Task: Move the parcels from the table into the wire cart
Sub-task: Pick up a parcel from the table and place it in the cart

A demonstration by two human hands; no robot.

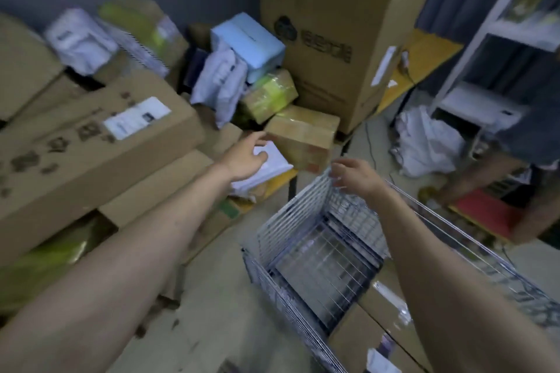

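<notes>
Hands out front, both arms bare. Left hand (245,157) reaching far-left over a white poly mailer (266,165) at table edge, fingers relaxed and spread, thumb over the mailer; touching or just above it, can't tell thru blur. Right hand (353,175) at far rim of wire cart (318,245), fingers loosely curled downward at the top wire; gripping rim or only hovering, cannot tell. Nothing pinched in either hand. Just beyond left hand, small brown box (303,138) taped up, tilted, corner overhanging table edge. Behind that, yellow-green wrapped box (269,95), grey-white bag parcel (219,82), pale blue box (247,41) stacked on top. Far centre, big brown carton (330,51) w/ dark logo print, more cartons on top of it. Left side, long flat carton (91,142) w/ white label (136,118), more cartons under and behind, white bag parcel (80,39) far-left. Yellow table (424,57) top showing right of big carton. Cart near-right, mesh sides; basket bottom bare at far end, flat cardboard boxes (381,321) at near end. Right, white bags (424,145) on floor, white shelving unit (491,39), another person's legs (497,172), red mat (481,212).
</notes>
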